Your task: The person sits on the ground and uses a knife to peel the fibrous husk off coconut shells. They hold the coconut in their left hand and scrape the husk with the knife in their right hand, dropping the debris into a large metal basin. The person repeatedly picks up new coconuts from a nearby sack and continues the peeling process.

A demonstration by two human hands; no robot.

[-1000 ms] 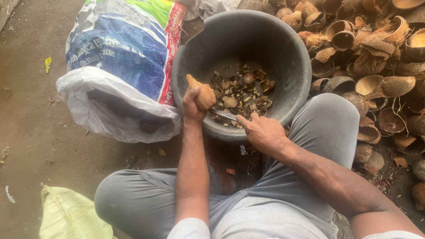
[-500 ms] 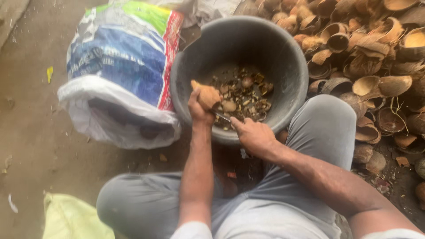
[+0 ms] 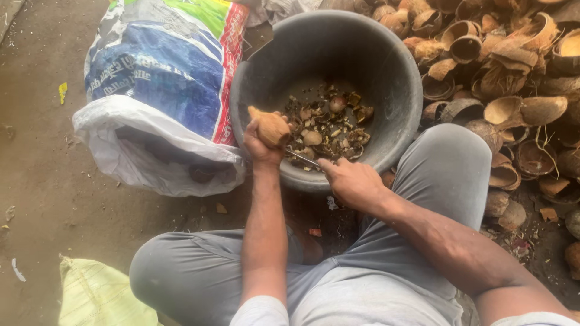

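Since the earlier frame, both hands are sitting a little lower and closer to the near rim of the tub, the husked piece turning slightly in the grip. Left hand point(image 3: 261, 143) is closing around one brown coconut piece point(image 3: 270, 125), holding it tilted over the near edge of the grey tub point(image 3: 386, 78). Right hand point(image 3: 352, 181) is gripping the handle of one thin knife point(image 3: 302, 158), its blade pointing toward the underside of the coconut piece and all but touching it.

By the look of it, the paring step is in hand: brown skin is being shaved off so that the scraps are falling into the tub. A next cut would be calling for a steady left grip and a shallow blade angle.

Counting outward: one tub, holding a heap of brown parings point(image 3: 329, 124), too many to number; one printed sack point(image 3: 160, 90) lying just left of the tub; one yellow-green bag point(image 3: 99, 296) at the lower left; a pile of empty coconut shells point(image 3: 501, 90) on the right, well over a dozen. The person is sitting on the bare ground point(image 3: 42, 181).
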